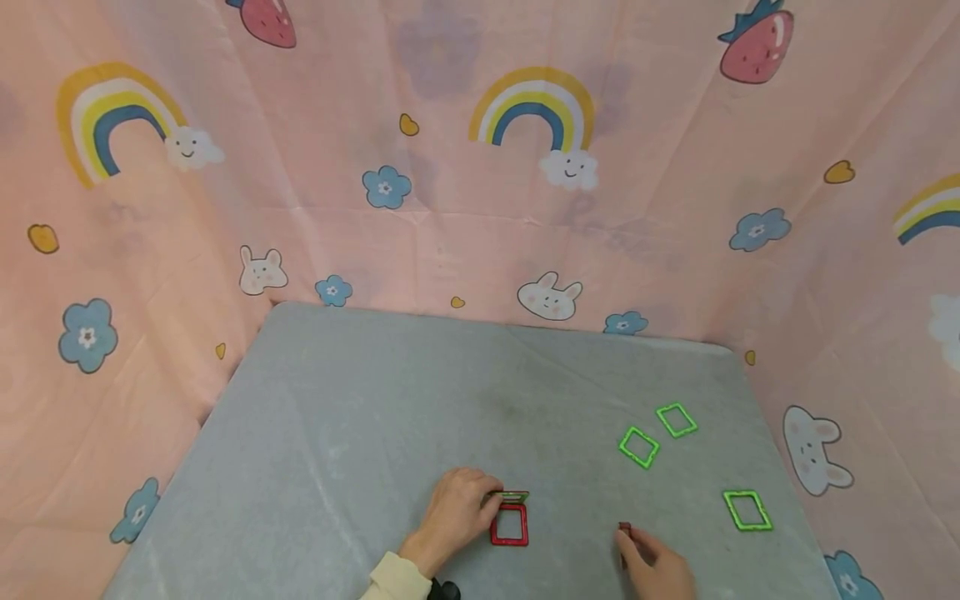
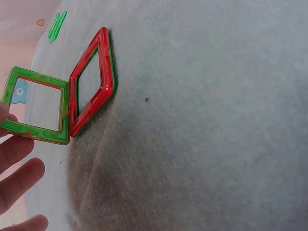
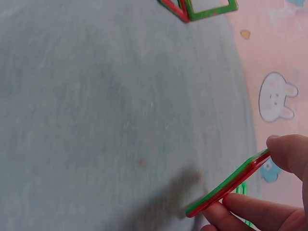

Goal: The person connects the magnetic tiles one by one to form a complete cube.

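My left hand (image 1: 459,504) pinches a green square magnetic tile (image 2: 42,77) by its outer side, thumb against fingers. That tile stands up at the far side of a red square tile (image 1: 510,542), which lies flat on the grey cloth. In the left wrist view their edges meet, and green shows along the red tile's underside. To the right, my right hand (image 1: 657,568) pinches a thin square piece (image 3: 228,185) between thumb and fingers. Seen edge-on and tilted in the right wrist view, this piece has a green layer against a red one.
Two green diamond-lying frames, a nearer tile (image 1: 647,438) and a farther tile (image 1: 687,416), lie at the right. Another green tile (image 1: 740,493) is close to the right edge of the grey-covered table (image 1: 360,400). A pink printed curtain (image 1: 480,233) surrounds its back and sides.
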